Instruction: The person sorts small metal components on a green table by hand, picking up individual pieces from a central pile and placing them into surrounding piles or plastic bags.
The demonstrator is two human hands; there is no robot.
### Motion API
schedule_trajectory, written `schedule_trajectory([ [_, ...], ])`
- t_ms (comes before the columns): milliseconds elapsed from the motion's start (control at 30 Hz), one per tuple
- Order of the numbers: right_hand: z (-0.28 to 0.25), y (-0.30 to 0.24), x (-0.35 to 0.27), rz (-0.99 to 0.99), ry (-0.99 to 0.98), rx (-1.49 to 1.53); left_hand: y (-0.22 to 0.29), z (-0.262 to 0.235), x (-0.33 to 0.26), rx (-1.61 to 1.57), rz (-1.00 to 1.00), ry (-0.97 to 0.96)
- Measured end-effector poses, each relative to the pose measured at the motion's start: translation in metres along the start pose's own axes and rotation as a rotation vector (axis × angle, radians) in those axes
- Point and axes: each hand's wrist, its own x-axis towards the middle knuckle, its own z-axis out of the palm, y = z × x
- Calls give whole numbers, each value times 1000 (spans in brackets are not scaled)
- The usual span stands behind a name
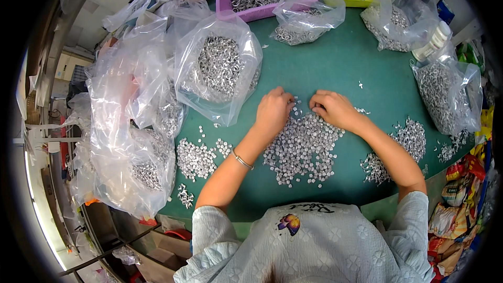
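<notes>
A broad heap of small silvery metal pieces (301, 152) lies on the green tabletop in front of me. At its far left edge is my left hand (274, 107), fingers curled and pressed together beside a few loose pieces. My right hand (332, 107) rests at the far right edge of the same heap, its fingers bent inward with the thumb close to them. Whatever either hand pinches is hidden or too small to name. A smaller pile of similar pieces (195, 160) sits to the left of my left forearm, which wears a bangle (242, 160).
Clear plastic bags of metal parts (220, 68) crowd the left side, with another bag (445, 94) at the right. A purple bin (262, 13) and a yellow-green bin (356, 1) stand at the back. Shiny metal parts (408, 141) lie by my right forearm, near a white bottle (432, 44).
</notes>
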Motion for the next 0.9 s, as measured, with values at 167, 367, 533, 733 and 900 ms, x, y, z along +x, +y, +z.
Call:
schedule_trajectory([
  [167,-7,12,-13,-254,135,102,2,0,-10,-9,-4,132],
  [367,25,-28,-79,-129,22,-224,37,-5,-75,146,45,-176],
  [533,61,-54,-116,-102,11,-247,60,-1,-119,87,51,-173],
  [733,68,-49,-122,-118,372,-78,64,-10,-148,-21,-3,-100],
  [900,61,-45,-59,-22,531,-235,57,2,-123,106,-142,96],
])
